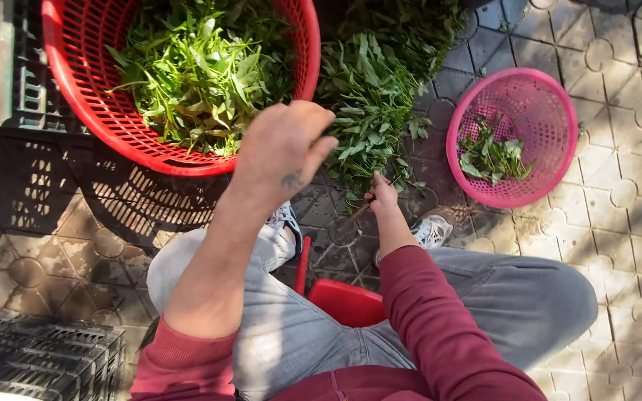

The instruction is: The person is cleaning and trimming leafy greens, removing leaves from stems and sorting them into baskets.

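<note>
Leafy greens (369, 104) lie heaped on the paved ground between the two baskets, just in front of the person's feet. The right hand (382, 194) reaches down to the near edge of this heap and is closed on what looks like a thin stem (357, 213), fingers pinched around it. The left hand (285, 148) hovers raised over the rim of the big red basket (83, 82); its fingers are loosely curled and I cannot tell whether it holds anything.

Judging by their look, the greens are light, soft and limp, and the leaves would likely bruise or tear easily, so the firmer stalk near its base seems the better place to grip than the leaf blades. They are bright green, with narrow pointed leaves on slender stalks, tangled loosely together.

More of the same greens fill the red basket, and a small amount sits in the pink basket (551, 96) to the right.
</note>
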